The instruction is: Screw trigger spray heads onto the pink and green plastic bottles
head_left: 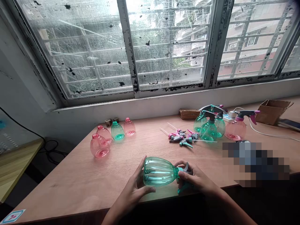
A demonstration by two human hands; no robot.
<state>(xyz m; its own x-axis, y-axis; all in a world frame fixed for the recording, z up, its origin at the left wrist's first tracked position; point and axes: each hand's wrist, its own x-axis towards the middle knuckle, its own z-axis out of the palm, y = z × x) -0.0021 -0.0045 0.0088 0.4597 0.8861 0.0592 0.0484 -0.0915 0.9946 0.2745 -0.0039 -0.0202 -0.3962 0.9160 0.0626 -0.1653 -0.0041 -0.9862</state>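
A green see-through spray bottle [158,172] lies on its side near the front edge of the wooden table [70,181]. My left hand [137,187] cups the bottle's wide base, fingers wrapped round it. At the bottle's neck, my right hand [195,179] is closed round the grey and teal trigger head [186,170].
Three pink and one green headless bottles [110,137] stand at the back left. Loose trigger heads with tubes [181,137] lie mid-table. Several assembled spray bottles [212,126] stand at the back right, with a cardboard box [272,111], a power strip and cable. A window runs behind.
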